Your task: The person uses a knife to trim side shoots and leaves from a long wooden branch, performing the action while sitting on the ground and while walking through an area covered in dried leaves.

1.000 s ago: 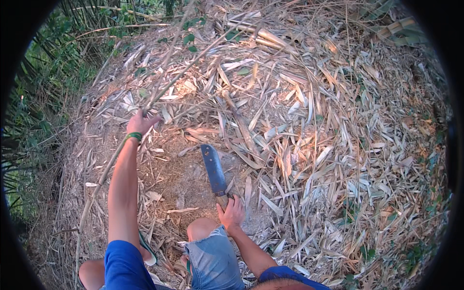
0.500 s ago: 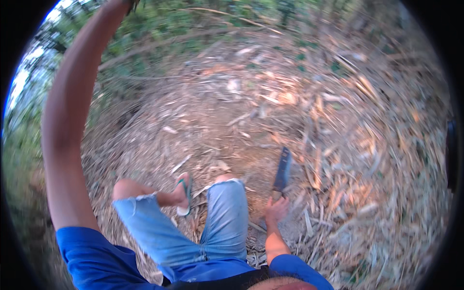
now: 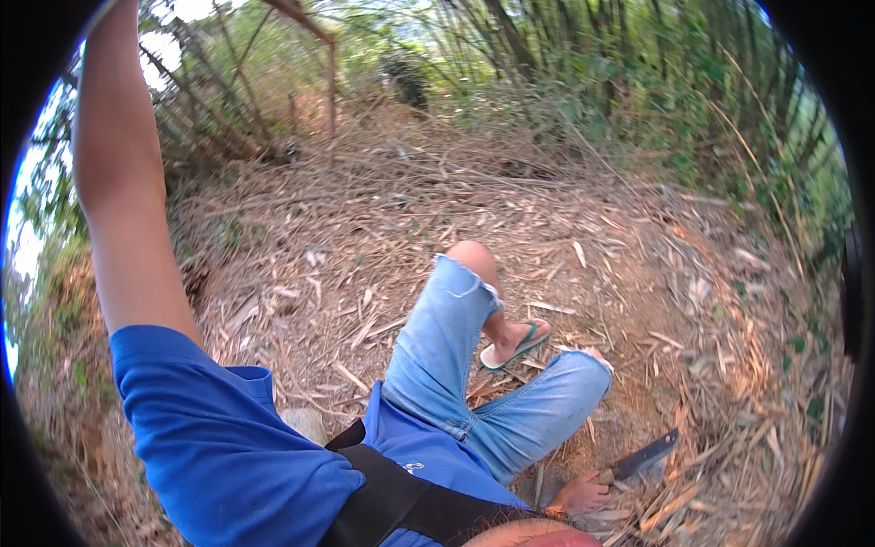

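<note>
My right hand [image 3: 581,495] is low at the right of the picture, beside my right thigh and close to the ground. Its fingers are closed round the light-coloured handle of a machete [image 3: 649,454]. The machete's dark, broad blade points away to the right, just over or on the litter; I cannot tell if it touches. My left arm [image 3: 123,182] reaches up along the left edge, and its hand lies beyond the picture, so what it holds or touches is hidden.
I sit on ground strewn with dry bamboo chips [image 3: 365,301], in torn jeans [image 3: 447,337] and a flip-flop [image 3: 527,345]. A brush pile [image 3: 437,173] lies farther off. Behind it stand a brown wooden frame [image 3: 331,87] and green bamboo [image 3: 602,91].
The view has swung left and up, showing more of the trees. My legs and the machete now appear farther right. The left arm remains raised; the right hand still holds the machete.
</note>
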Demonstrator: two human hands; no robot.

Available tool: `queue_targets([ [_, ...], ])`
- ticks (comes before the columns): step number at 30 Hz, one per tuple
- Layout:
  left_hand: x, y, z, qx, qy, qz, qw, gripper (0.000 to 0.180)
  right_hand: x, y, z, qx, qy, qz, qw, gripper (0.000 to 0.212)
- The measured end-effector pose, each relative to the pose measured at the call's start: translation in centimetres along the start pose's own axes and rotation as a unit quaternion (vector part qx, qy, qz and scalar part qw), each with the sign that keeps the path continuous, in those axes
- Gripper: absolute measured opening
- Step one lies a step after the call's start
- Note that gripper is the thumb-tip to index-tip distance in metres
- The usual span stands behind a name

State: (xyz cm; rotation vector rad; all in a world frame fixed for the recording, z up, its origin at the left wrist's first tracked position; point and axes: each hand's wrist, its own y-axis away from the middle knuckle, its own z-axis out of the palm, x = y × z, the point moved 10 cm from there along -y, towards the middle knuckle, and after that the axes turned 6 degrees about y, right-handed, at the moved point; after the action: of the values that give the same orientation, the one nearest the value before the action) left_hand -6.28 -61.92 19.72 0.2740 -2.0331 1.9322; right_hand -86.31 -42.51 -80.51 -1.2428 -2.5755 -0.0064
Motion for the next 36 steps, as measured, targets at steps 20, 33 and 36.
queue_targets([
  [20,-54.3,78.6,11.4,0.130,0.217,-0.787,0.563,0.035,-0.8,-2.3,3.6,-0.083,-0.034,-0.075,0.993,0.075],
  [33,-54.2,102.5,-0.2,-0.416,-0.030,-0.784,0.460,0.073,-12.6,-1.8,-2.0,-0.228,-0.422,-0.047,0.876,0.057],
  [36,-51.7,90.9,-1.4,-0.518,-0.154,-0.475,0.695,0.056,-14.8,-0.7,-2.5,-0.259,-0.439,-0.049,0.859,0.053],
])
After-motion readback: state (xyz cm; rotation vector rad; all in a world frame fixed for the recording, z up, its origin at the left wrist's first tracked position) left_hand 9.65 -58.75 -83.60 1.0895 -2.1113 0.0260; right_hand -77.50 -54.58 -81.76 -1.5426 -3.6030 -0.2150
